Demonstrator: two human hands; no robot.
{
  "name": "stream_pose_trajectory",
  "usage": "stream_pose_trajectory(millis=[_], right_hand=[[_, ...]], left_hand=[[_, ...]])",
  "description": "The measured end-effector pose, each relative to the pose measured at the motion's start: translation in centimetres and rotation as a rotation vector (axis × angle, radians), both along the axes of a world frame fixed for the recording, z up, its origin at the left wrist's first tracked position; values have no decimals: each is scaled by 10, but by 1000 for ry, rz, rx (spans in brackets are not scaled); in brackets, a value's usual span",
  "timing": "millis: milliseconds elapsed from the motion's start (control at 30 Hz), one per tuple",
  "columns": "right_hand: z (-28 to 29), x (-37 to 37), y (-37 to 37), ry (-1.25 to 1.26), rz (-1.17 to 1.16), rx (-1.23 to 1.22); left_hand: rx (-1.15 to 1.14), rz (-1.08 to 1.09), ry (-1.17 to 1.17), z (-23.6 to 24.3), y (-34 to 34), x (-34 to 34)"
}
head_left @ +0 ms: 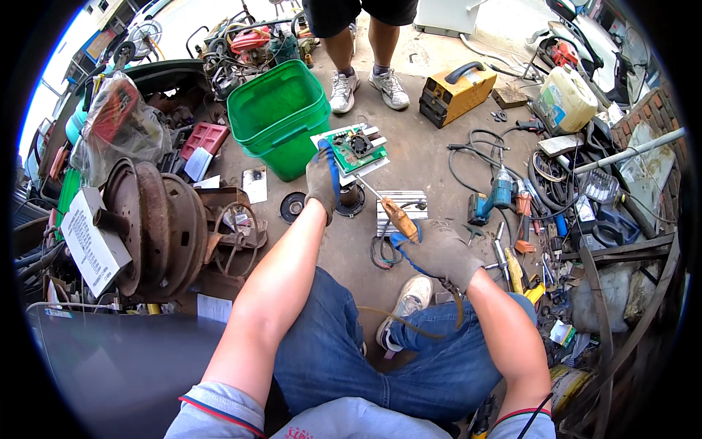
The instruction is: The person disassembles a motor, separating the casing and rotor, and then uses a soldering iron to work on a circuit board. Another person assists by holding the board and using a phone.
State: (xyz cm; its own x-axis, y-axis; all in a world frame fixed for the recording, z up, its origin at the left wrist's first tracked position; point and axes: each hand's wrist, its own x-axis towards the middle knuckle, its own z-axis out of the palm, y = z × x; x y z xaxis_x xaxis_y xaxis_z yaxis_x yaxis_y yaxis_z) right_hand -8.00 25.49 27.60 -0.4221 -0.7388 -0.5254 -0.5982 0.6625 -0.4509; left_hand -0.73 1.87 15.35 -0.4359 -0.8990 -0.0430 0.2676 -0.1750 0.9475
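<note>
My left hand (320, 181), in a grey and blue work glove, grips the near left edge of a green circuit board (376, 155). A small black fan (360, 145) sits on that board, among white and metal parts. In my right hand (442, 252), gloved alike, is a soldering iron (399, 218) with a worn wooden handle. Its thin metal shaft points up and left, and its tip reaches the board's near edge; whether it touches cannot be made out. A cord (460, 311) trails from the iron below my right hand. On the ground beyond the handle lies a finned metal plate (391, 207).
A green bucket (281, 139) stands left of the board. Beyond is a yellow machine (457, 95), near a standing person's shoes (390, 89). Rusty wheel rims (157, 227) crowd the left. A drill (502, 190), cables and loose tools lie to the right.
</note>
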Motion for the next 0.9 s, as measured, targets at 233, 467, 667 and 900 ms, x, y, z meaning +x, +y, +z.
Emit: stream_pose_trajectory(millis=[233,467,667,900], right_hand=[[-19,-8,3,3,-5,-30],[8,-4,2,-185,-80,-3],[8,-5,-4,-70,-34,28],[0,-13,-13,-60,-39,16]], left_hand=[[115,-35,-150,-21,-12,-2],[263,54,-45,2,-6,5],[173,-93,-16,-5,-4,3],[-808,-323,-669,-33,-26,14]])
